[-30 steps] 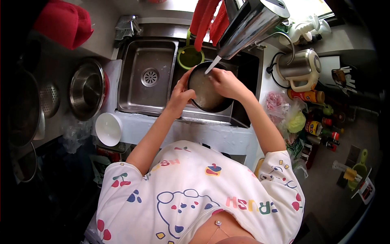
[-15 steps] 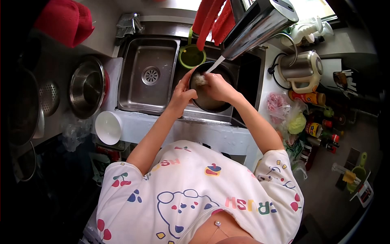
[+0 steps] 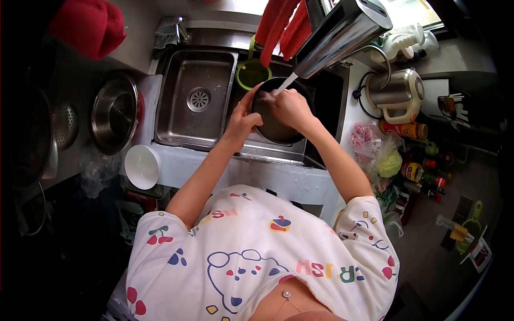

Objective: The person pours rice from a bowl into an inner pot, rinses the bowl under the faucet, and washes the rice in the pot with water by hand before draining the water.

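Note:
A dark round pot (image 3: 278, 131) is held over the right basin of the sink, with cloudy water inside. My left hand (image 3: 243, 122) is closed on its left rim, the thumb towards the inside. My right hand (image 3: 290, 109) reaches into the pot with the fingers curled. A pale, blurred patch shows at its fingertips, and I cannot make out what they hold. Water runs from the faucet (image 3: 334, 40) into the pot beside the right hand. A green strainer-like bowl (image 3: 252, 74) sits just behind the pot.
The left basin (image 3: 176, 125) has a round drain. A white bowl (image 3: 143, 167) and a steel basin (image 3: 113, 115) stand at the left. Red cloths (image 3: 276, 27) hang behind the sink. An electric kettle (image 3: 396, 93), bagged food (image 3: 391, 160) and several bottles are at the right.
My right hand has shifted slightly up and right inside the pot. The whitish clump by its fingers now looks smaller and blurred. My left hand keeps its hold, and the pot has moved slightly upward.

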The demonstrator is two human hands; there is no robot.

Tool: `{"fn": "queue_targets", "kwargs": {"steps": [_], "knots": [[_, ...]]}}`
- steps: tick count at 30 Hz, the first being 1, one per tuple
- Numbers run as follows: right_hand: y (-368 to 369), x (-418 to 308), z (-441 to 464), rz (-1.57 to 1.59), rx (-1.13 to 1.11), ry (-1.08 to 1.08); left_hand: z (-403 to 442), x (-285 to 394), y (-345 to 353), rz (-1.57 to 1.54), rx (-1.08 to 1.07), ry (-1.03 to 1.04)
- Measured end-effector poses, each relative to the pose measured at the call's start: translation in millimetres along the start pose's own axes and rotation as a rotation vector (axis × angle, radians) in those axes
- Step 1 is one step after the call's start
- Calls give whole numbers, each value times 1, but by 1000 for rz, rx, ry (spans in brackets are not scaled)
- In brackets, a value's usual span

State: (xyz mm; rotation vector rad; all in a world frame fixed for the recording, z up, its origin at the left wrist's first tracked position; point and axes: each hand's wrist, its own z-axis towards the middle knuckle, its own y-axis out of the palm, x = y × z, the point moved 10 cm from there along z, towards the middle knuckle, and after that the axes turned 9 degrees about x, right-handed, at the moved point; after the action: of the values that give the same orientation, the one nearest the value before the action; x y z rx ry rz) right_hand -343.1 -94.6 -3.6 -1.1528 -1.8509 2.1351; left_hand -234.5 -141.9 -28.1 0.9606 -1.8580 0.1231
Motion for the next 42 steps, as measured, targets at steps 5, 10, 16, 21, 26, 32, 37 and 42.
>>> {"fn": "queue_targets", "kwargs": {"steps": [5, 10, 16, 21, 26, 32, 37, 42], "knots": [[-4, -11, 12, -33, 101, -54, 9, 2, -9, -17, 14, 44], [12, -9, 29, 64, 132, -113, 11, 10, -18, -9, 51, 57], [12, -5, 29, 153, 3, 76, 13, 7, -24, -12, 87, 59], [15, -3, 26, 386, 114, -72, 13, 11, -23, 3, 78, 75], [43, 31, 19, 889, -188, 449, 14, 7, -22, 5, 75, 67], [41, 13, 6, 1467, -356, 804, 14, 3, -23, -4, 65, 52], [50, -8, 16, 1813, -579, 669, 11, 9, -23, -14, 52, 79], [59, -9, 17, 1630, -502, 699, 10, 9, -31, -45, 115, 65]]}}
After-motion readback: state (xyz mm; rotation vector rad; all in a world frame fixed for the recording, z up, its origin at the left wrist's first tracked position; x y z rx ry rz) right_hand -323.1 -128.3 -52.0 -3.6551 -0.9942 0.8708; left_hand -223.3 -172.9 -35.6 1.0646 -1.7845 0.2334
